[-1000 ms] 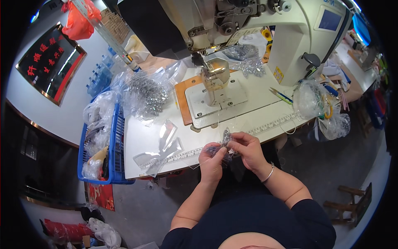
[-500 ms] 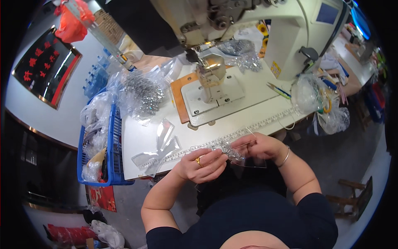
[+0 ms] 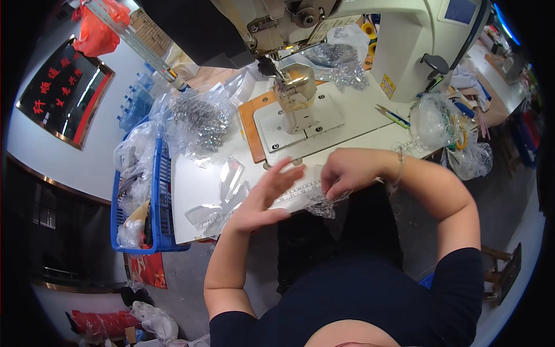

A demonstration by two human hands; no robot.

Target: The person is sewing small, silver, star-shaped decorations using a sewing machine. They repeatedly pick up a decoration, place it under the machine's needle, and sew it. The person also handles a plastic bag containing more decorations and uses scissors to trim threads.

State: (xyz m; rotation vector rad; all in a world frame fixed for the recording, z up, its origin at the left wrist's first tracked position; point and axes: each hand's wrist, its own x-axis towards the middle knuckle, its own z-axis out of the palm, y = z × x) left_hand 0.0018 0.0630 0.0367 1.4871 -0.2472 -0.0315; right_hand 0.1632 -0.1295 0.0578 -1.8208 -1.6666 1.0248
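My right hand point(image 3: 357, 173) is closed over the table's front edge, fingers pinched on a glittery silver trim piece point(image 3: 321, 207) that hangs below them. My left hand point(image 3: 267, 194) is a little blurred and held apart from it, fingers spread and holding nothing. Beneath my hands, a printed measuring strip point(image 3: 299, 194) runs along the front of the white table point(image 3: 191, 173). Cut pieces of clear plastic point(image 3: 230, 177) lie beside my left hand. Beyond my hands stands a post-bed sewing machine point(image 3: 296, 95).
A blue basket point(image 3: 163, 199) of plastic bags hangs at the table's left side. Silver sparkly trims point(image 3: 202, 124) in clear bags lie at the left, with more point(image 3: 345, 66) behind the machine. Thread snips point(image 3: 393, 117) and a bagged bundle point(image 3: 435, 124) are at the right.
My hands have separated. The left has let go of the silver piece and opened, rising slightly; the right has moved forward over the table edge, still gripping it.
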